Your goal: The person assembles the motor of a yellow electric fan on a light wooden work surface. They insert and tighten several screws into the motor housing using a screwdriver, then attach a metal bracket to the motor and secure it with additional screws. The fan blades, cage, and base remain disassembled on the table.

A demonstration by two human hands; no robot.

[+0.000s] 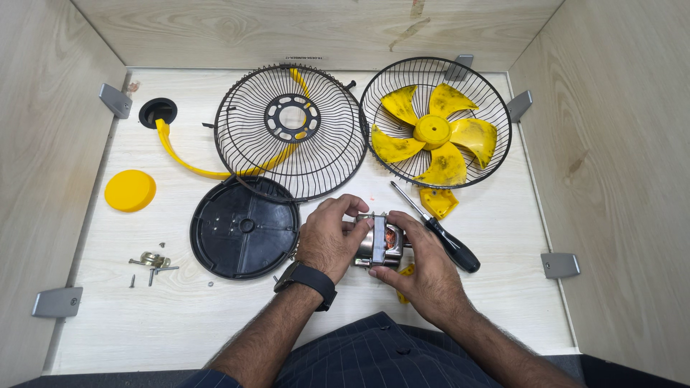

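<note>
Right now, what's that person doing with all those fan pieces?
A person is holding a small metal fan motor in both hands, the left hand and the right hand wrapped around it just above the table. The fan is in pieces around it: an empty wire guard, another guard with the yellow blade lying in it, a round black cover, a yellow cap, some loose screws and a screwdriver by the right hand.
</note>
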